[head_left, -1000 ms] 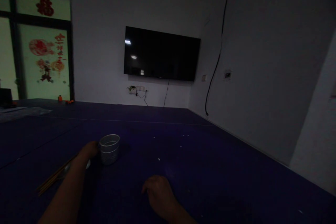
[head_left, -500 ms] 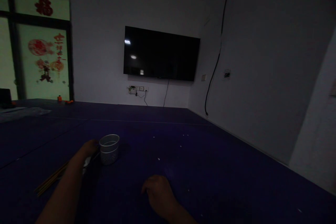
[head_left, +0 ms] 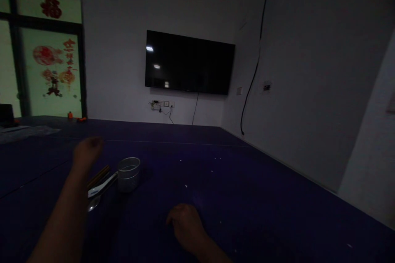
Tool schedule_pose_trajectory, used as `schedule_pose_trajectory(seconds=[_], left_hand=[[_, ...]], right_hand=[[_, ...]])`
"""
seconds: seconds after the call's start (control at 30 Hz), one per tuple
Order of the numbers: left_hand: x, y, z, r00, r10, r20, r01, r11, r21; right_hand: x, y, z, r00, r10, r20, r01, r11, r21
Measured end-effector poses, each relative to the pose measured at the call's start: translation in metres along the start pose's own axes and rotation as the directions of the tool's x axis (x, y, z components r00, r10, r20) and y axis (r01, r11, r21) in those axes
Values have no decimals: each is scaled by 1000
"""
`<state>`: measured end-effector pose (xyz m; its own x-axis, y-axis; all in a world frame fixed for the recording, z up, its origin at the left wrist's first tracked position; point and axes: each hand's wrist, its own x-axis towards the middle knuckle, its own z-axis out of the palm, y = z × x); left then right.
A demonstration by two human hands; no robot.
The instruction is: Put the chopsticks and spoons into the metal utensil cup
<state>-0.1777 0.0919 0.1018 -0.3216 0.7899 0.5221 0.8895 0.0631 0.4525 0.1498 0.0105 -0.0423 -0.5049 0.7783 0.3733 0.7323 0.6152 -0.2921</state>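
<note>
My left hand [head_left: 88,152] hangs over the table, left of a silver metal cup [head_left: 128,181], apart from it. Its fingers look bent but are smeared by motion. Below it lie wooden chopsticks [head_left: 98,176], a white spoon [head_left: 100,187] with blue marking and a shiny metal spoon [head_left: 94,204]. My left forearm hides part of these utensils. The cup stands upright close to the handle ends. Further right, my right hand [head_left: 187,228] rests on the purple tabletop [head_left: 262,197] with curled fingers, and nothing shows in it.
Small white scraps [head_left: 186,186] are scattered over the table. At the far left are a clear plastic sheet [head_left: 33,132], a black object [head_left: 6,115] and small orange items [head_left: 70,115]. A wall bounds the right side, with a hanging cable [head_left: 251,84]. A television [head_left: 189,63] hangs ahead.
My left hand has moved up and left, away from the cup and utensils. The spoons and the upper chopstick ends now show. My right hand and the cup have stayed put.
</note>
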Motion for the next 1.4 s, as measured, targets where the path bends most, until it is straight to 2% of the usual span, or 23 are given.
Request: schedule_pose_trajectory(seconds=[0.03,0.1,0.13,0.17,0.2,0.23,0.27,0.33,0.37,0.4,0.47,0.53,0.6,0.7,0.8,0.87,1.1,1.4], left_hand=[[-5,10,-14,989,-62,-132,54,997,-63],[-20,38,-39,926,-138,-351,78,980,-181],[-30,54,-48,854,-195,-483,29,944,-330],[-42,69,-52,794,-233,-561,-43,899,-435],[-55,84,-51,767,-238,-596,-101,872,-478],[-68,96,-45,770,-193,-608,-146,874,-463],[-82,104,-34,797,-100,-596,-197,889,-413],[-109,108,0,862,219,-457,-350,909,-227],[-121,103,20,868,373,-328,-436,889,-142],[-131,95,40,850,481,-215,-504,861,-66],[-143,73,74,810,577,-105,-576,816,44],[-144,53,96,818,570,-70,-562,820,108],[-140,41,104,856,516,-31,-506,849,155],[-133,37,102,889,441,126,-457,873,171],[-130,40,97,894,341,291,-399,902,166],[-130,41,96,890,303,340,-371,915,156],[-129,37,100,896,322,307,-373,920,124],[-123,30,104,910,249,331,-323,927,190]], right_hand=[[1,1,0,1000,6,-4,-6,1000,-3],[2,4,-1,999,28,-20,-28,1000,-9],[2,5,-2,999,39,-29,-39,999,-7],[2,6,-3,998,51,-36,-51,999,-3],[3,7,-5,997,67,-43,-67,998,-1],[3,7,-7,995,84,-47,-84,996,-1],[3,8,-9,994,97,-48,-97,995,-3],[3,7,-12,993,111,-44,-112,994,-17],[3,7,-12,993,112,-42,-114,993,-24],[3,6,-13,993,108,-39,-110,994,-30],[3,6,-12,995,98,-34,-99,994,-35],[3,5,-10,996,81,-25,-82,996,-36],[3,4,-7,998,64,-9,-64,997,-38],[3,3,-7,999,51,-1,-51,997,-50],[2,2,-9,999,38,6,-38,998,-48],[1,2,-9,999,33,1,-33,998,-44],[0,2,-2,1000,28,-14,-29,999,-44],[0,1,-2,1000,26,-16,-27,999,-19]])
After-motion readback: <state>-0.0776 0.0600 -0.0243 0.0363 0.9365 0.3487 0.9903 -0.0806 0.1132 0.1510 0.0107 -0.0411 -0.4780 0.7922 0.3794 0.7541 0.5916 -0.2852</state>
